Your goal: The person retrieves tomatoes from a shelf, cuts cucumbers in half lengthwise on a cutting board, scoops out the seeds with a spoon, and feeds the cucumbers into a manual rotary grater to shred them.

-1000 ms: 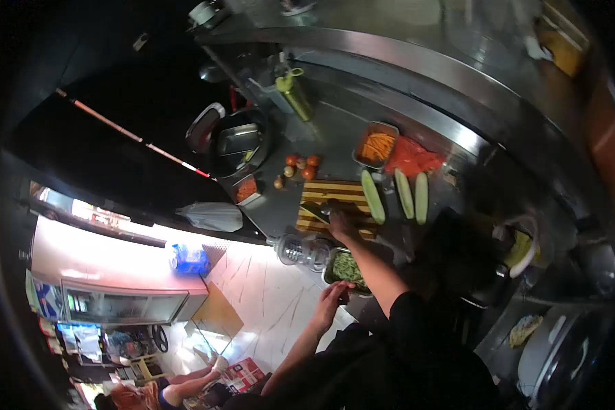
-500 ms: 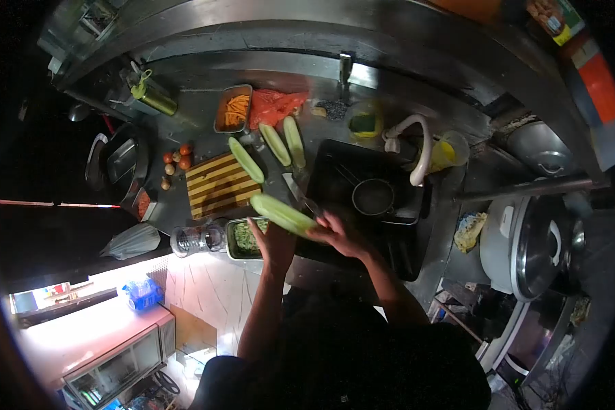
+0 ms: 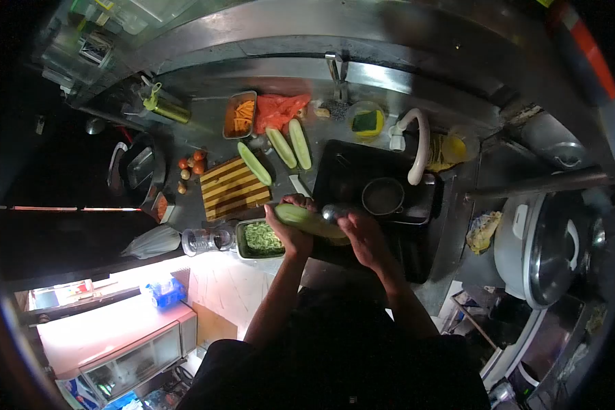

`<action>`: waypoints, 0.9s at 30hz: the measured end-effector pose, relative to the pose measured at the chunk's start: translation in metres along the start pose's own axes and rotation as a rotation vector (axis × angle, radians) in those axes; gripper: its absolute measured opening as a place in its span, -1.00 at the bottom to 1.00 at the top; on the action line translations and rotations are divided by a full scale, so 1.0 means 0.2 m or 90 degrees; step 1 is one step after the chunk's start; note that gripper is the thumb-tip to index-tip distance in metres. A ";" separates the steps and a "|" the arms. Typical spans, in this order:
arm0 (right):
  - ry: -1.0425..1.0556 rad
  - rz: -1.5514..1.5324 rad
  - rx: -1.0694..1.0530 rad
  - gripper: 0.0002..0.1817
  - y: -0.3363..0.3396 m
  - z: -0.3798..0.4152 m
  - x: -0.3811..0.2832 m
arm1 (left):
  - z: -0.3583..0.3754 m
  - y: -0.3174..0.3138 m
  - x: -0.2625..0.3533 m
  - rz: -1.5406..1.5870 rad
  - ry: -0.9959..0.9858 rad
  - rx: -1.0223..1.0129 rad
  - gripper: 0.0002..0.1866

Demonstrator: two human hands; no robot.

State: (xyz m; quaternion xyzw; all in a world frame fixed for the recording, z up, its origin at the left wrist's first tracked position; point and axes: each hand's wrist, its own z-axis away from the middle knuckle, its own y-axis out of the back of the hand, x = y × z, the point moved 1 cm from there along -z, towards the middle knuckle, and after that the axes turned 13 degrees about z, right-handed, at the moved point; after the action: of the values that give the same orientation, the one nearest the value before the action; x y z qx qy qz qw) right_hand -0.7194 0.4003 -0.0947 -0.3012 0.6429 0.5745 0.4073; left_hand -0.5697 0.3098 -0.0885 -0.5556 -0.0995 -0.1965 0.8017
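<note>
In my left hand [image 3: 292, 238] lies a pale green peeled cucumber half [image 3: 297, 217], fingers wrapped round it from below and the far side. My right hand [image 3: 362, 238] is closed at the cucumber's right end, on a metal spoon [image 3: 331, 212] whose shiny bowl shows just above the cucumber. The spoon's handle is hidden by the hand. Just left of my hands, a rectangular metal tray [image 3: 240, 247] holds shredded pale green vegetable. More cucumber halves, one [image 3: 254, 164] touching the striped cutting board [image 3: 219, 195] and two [image 3: 281, 148] behind, lie further back. A knife [image 3: 298, 184] rests beyond my hands.
The black sink [image 3: 331, 160] with a small pan [image 3: 383, 197] and a white faucet [image 3: 418, 150] is at right. Tomatoes and onions [image 3: 197, 164], a carrot tray [image 3: 240, 115] and a red plastic bag [image 3: 280, 113] stand behind. A glass jar [image 3: 201, 241] lies near the front edge.
The cucumber half has shifted slightly right and sits deeper in my left hand, fingers now curled round it. The spoon's bowl has come into view in my right hand. My view has turned slightly.
</note>
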 end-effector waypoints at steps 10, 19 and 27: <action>-0.004 -0.192 -0.114 -0.58 -0.14 -0.12 -0.35 | 0.04 0.07 0.09 -0.184 -0.054 -0.141 -0.40; -0.004 -0.232 -0.136 -0.57 -0.17 -0.11 -0.31 | 0.08 0.03 0.11 -0.208 -0.121 -0.147 -0.45; -0.104 -0.161 -0.200 -0.54 -0.07 -0.08 -0.28 | 0.08 0.03 0.08 -0.215 -0.138 -0.117 -0.47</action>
State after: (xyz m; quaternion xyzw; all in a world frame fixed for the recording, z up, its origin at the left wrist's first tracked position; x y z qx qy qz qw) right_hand -0.6827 0.3782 -0.0530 -0.3921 0.4674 0.6343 0.4749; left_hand -0.5521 0.3242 -0.0817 -0.6194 -0.2589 -0.2753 0.6881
